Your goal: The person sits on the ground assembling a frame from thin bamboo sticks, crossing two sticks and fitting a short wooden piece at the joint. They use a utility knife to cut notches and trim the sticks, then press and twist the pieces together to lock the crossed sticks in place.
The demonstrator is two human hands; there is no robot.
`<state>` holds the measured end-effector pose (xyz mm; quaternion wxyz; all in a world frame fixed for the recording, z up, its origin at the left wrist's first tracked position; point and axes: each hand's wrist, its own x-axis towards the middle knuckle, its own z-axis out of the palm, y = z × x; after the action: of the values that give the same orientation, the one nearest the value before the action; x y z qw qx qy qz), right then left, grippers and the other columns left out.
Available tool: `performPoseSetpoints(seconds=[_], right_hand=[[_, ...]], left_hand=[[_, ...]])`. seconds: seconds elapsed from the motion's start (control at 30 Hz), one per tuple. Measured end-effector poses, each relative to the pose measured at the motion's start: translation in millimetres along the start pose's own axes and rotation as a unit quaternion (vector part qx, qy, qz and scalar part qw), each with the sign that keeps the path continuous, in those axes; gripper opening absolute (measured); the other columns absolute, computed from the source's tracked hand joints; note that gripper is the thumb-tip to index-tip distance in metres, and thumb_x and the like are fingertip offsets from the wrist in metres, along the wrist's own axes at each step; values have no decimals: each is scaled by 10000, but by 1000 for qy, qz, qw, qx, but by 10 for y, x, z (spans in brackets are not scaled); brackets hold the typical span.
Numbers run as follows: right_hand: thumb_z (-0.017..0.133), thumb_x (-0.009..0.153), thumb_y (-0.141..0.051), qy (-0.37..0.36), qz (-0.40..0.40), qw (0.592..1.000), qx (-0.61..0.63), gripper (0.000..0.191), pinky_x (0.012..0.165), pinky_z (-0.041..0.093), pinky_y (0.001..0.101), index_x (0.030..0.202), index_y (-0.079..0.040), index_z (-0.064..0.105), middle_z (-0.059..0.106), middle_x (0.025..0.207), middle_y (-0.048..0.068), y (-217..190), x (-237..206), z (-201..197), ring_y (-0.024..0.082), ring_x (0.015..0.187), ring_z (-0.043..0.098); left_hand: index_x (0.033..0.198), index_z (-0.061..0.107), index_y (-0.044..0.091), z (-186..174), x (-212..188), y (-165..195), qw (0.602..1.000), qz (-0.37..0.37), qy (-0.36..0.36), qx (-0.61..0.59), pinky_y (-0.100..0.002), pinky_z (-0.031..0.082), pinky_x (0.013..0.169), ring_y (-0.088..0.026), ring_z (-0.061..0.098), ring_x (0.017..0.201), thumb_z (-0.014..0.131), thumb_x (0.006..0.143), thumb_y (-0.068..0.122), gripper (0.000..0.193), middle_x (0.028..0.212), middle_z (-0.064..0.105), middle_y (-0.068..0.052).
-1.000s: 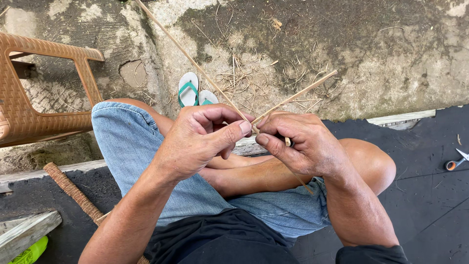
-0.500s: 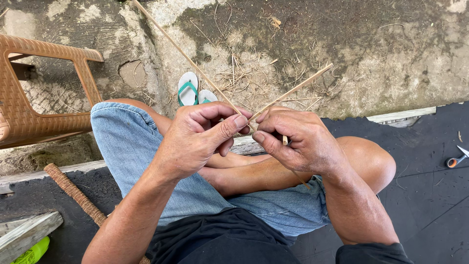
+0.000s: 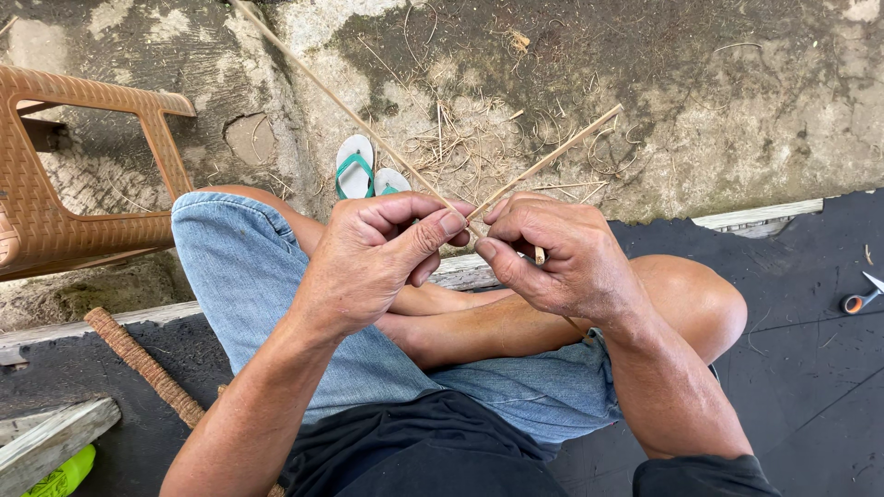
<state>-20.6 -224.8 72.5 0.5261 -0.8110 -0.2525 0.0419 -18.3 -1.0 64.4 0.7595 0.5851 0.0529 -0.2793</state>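
Note:
My left hand [image 3: 373, 258] and my right hand [image 3: 552, 253] meet above my crossed legs, fingertips almost touching. Both pinch thin bamboo strips where they cross. One long strip [image 3: 341, 106] runs from the left hand up and to the far left. A shorter strip [image 3: 552, 156] slants up to the right from the same spot. A short strip end [image 3: 540, 256] pokes out between the fingers of my right hand. I sit on a black mat [image 3: 810, 368] in blue denim shorts.
A brown woven plastic chair [image 3: 64, 202] stands at the left. A pair of green-and-white flip-flops [image 3: 359, 170] lies on the rough concrete beyond my knees, among dry fibres. A wrapped stick [image 3: 138, 364] lies at lower left. Scissors [image 3: 861, 296] rest at the mat's right edge.
My hands have stayed together with small finger shifts. The shorter strip's far end has tilted slightly.

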Motion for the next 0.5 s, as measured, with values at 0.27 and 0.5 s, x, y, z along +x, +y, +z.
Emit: performPoseSetpoints(seconds=[0.27, 0.5], right_hand=[[762, 893, -31, -9, 35, 999, 10, 89, 608, 494, 299, 897, -14, 675, 711, 862, 80, 32, -8, -19, 174, 717, 655], [751, 912, -35, -15, 40, 999, 17, 85, 588, 475, 296, 896, -29, 668, 687, 825, 55, 26, -16, -19, 149, 686, 624]], left_hand=[[1210, 741, -31, -25, -28, -2, 998, 31, -30, 49, -190, 374, 525, -22, 470, 636, 702, 1012, 150, 271, 775, 621, 7], [1217, 702, -15, -4, -25, 11, 999, 23, -16, -38, -203, 394, 522, -43, 482, 612, 670, 1014, 160, 270, 866, 720, -41]])
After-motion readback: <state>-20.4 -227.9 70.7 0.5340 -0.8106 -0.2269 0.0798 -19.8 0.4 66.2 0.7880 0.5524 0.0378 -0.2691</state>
